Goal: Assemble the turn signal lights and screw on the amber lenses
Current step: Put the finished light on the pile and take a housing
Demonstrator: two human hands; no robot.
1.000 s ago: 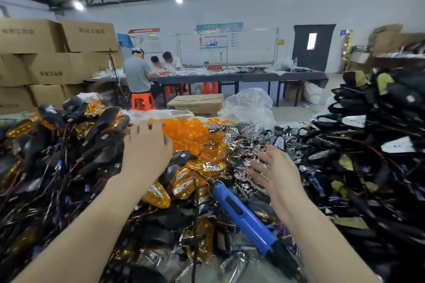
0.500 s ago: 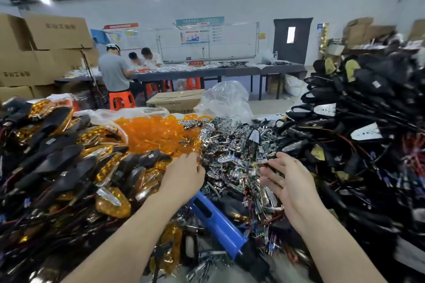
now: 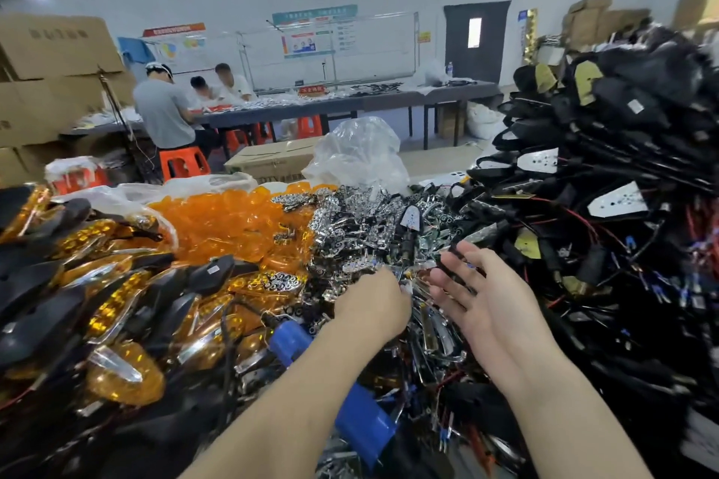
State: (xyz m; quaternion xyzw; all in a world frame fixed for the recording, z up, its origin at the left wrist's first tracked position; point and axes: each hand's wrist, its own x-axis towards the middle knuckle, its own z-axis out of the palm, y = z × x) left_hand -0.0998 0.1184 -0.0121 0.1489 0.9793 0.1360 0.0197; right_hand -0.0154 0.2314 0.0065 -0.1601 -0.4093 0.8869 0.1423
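Both hands hover close together over the chrome reflector pile [image 3: 362, 229]. Your left hand [image 3: 371, 309] dips fingers-first into it, its grip hidden; your right hand [image 3: 480, 307] is spread flat, holding nothing. Amber lenses [image 3: 233, 222] are heaped just left of the chrome, black housings [image 3: 622, 167] to the right. Lift one reflector cleanly, free of tangled neighbours.

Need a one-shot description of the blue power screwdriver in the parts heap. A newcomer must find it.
Find the pile of loose amber lenses at the back of the heap, then come toward the camera to the left hand. The blue screwdriver lies under that forearm, showing on both sides. It is the only large solid-blue barrel there.
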